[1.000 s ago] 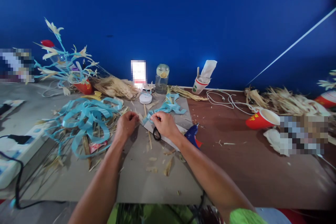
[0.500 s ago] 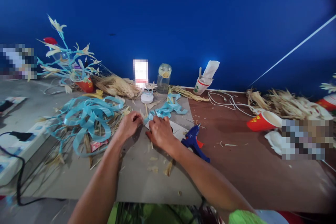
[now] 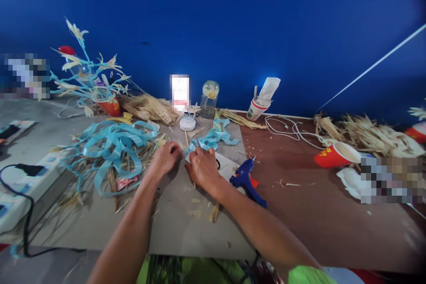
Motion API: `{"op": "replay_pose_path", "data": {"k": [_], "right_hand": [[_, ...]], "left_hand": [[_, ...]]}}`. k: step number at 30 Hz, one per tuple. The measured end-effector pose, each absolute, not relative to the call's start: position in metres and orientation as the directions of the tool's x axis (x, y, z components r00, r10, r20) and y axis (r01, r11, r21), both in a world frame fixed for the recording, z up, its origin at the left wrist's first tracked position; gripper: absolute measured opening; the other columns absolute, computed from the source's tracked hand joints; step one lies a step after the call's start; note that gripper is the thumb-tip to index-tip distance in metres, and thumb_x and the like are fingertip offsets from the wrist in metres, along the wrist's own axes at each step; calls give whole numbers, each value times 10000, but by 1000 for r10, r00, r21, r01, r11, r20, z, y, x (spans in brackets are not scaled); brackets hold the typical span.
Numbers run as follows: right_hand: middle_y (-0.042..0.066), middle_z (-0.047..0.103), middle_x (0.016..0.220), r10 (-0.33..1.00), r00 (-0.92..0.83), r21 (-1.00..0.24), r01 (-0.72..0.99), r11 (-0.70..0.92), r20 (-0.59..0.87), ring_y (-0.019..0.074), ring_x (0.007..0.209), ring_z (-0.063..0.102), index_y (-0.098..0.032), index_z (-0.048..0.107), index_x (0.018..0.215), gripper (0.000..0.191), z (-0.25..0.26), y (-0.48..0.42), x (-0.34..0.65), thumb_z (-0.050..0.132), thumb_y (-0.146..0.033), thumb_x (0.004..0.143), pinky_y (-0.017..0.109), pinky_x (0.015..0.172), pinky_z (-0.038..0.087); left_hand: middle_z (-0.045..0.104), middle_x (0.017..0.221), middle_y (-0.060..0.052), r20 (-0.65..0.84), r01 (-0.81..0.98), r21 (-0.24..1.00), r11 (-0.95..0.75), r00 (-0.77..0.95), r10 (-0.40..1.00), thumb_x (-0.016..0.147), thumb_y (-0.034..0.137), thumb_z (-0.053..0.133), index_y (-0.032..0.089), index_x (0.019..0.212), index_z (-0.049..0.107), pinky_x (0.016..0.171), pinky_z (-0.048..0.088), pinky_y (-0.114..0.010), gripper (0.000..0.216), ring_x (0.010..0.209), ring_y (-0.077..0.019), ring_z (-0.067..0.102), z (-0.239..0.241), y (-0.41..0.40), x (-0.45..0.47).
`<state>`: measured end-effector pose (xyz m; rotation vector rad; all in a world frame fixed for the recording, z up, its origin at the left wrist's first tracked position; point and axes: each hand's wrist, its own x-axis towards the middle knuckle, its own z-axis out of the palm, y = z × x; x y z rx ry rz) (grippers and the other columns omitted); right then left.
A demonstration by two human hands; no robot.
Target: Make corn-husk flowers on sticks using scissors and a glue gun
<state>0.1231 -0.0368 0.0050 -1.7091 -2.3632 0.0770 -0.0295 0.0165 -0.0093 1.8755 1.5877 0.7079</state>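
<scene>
My left hand [image 3: 168, 157] is closed in a pinch above the grey board, and what its fingertips hold is too small to make out. Close on its right, my right hand [image 3: 203, 166] is curled round a pair of scissors [image 3: 218, 163]; a dark handle loop shows beside the knuckles and a pointed tip in front of the fingers. Light blue ribbon [image 3: 213, 138] lies just beyond both hands. Partly under my right hand is a white card [image 3: 228, 167]. A blue glue gun [image 3: 246, 179] rests to its right.
A heap of blue ribbon [image 3: 113, 146] and dry husks lies left, near a white power strip [image 3: 31, 186]. Behind stand a round white stand [image 3: 187, 124], a glass jar [image 3: 209, 100] and a paper cup [image 3: 257, 108]. A red cup [image 3: 336, 154] lies tipped at right, near a white cable [image 3: 293, 128].
The whole view has shifted slightly. My hands stay close together in nearly the same place, with only small finger movement.
</scene>
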Motion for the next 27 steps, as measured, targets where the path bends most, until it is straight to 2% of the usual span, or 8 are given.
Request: {"op": "replay_pose_path", "data": {"k": [7, 21, 24, 27], "right_hand": [[106, 632, 917, 938, -299, -158, 932, 327, 177, 229, 852, 567, -154, 629, 877, 247, 7, -35, 122, 393, -225, 894, 396, 810, 318], [109, 641, 938, 931, -326, -141, 926, 349, 164, 212, 852, 572, -141, 652, 886, 256, 7, -37, 121, 400, -185, 885, 374, 803, 317], [114, 648, 942, 930, -335, -156, 921, 357, 152, 211, 854, 577, -144, 663, 879, 273, 8, -36, 123, 399, -214, 894, 380, 820, 311], [108, 654, 923, 936, -324, -185, 920, 345, 137, 213, 841, 585, -156, 670, 871, 283, 11, -35, 126, 411, -266, 899, 385, 826, 315]], "left_hand": [[592, 603, -15, 21, 731, 673, -113, 134, 991, 739, 315, 459, 167, 654, 568, 541, 346, -257, 202, 567, -146, 510, -14, 18, -32], [646, 683, -67, -17, 808, 570, -148, 191, 981, 763, 304, 486, 165, 722, 633, 560, 352, -263, 206, 624, -174, 559, -18, 15, -28], [633, 672, -54, 24, 804, 581, -127, 139, 990, 774, 326, 483, 166, 777, 628, 552, 348, -259, 216, 612, -171, 552, -16, 15, -29], [614, 664, -36, 93, 770, 635, -62, 4, 996, 783, 328, 476, 162, 885, 613, 549, 350, -259, 238, 580, -165, 541, -10, 14, -30]]}}
